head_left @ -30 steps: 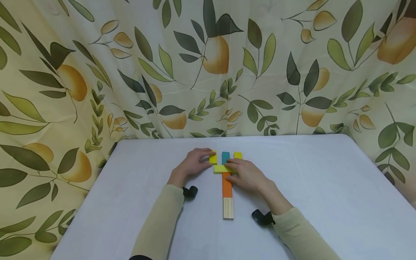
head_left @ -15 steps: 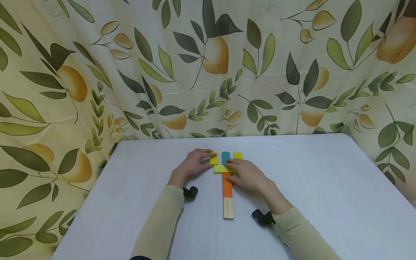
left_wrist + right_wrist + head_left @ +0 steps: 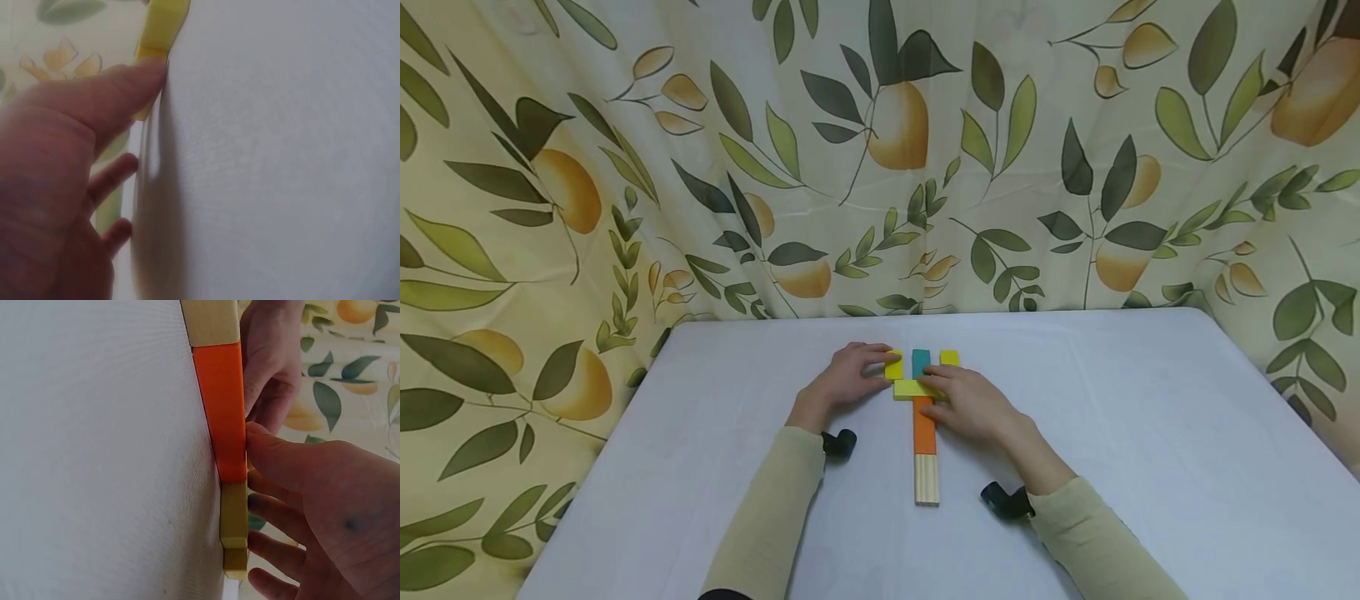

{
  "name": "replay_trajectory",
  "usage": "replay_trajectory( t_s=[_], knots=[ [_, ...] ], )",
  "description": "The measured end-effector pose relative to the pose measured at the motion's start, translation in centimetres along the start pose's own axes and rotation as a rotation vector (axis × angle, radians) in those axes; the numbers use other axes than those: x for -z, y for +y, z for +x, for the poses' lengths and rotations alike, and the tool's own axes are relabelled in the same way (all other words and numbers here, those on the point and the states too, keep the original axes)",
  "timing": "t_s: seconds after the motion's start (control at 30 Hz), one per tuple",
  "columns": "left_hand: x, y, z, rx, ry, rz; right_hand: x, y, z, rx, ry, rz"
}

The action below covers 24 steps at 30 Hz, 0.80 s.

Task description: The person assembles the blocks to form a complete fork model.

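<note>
My left hand point(image 3: 842, 375) pinches a small yellow block point(image 3: 893, 367) at the far left of a flat layout of wooden blocks. In the left wrist view the thumb lies along that block's near side. Just right of it, a yellow-green block point(image 3: 907, 390) lies crosswise. My right hand point(image 3: 977, 404) rests over this crosspiece's right part, its thumb touching the orange block point(image 3: 222, 412) below and its fingers loosely extended. A teal block point(image 3: 921, 362) stands above the crosspiece's middle, partly behind the fingers. Another yellow block point(image 3: 950, 357) sits above its right end, also partly covered.
A plain wood block point(image 3: 927, 482) continues the column below the orange one. White cloth covers the table point(image 3: 700, 500), and a leaf-and-fruit patterned curtain point(image 3: 880, 233) hangs along its far edge. A black wrist camera point(image 3: 838, 445) sits at each wrist.
The yellow block in my left hand has shifted very slightly right, toward the teal block. The right hand and the other blocks stay where they were.
</note>
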State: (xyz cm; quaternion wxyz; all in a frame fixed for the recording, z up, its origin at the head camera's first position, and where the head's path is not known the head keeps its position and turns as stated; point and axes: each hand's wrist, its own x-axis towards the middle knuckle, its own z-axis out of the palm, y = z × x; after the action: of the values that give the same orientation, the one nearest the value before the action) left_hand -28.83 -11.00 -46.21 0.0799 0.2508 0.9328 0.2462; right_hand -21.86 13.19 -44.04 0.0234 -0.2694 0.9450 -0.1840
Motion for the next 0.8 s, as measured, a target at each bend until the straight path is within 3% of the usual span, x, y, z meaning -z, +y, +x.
replay_trajectory(
  t_s=[0.8],
  knots=[
    [0.25, -0.01, 0.01, -0.037, -0.02, -0.003, 0.01, 0.14, 0.12, -0.007, -0.006, -0.001]
  ],
)
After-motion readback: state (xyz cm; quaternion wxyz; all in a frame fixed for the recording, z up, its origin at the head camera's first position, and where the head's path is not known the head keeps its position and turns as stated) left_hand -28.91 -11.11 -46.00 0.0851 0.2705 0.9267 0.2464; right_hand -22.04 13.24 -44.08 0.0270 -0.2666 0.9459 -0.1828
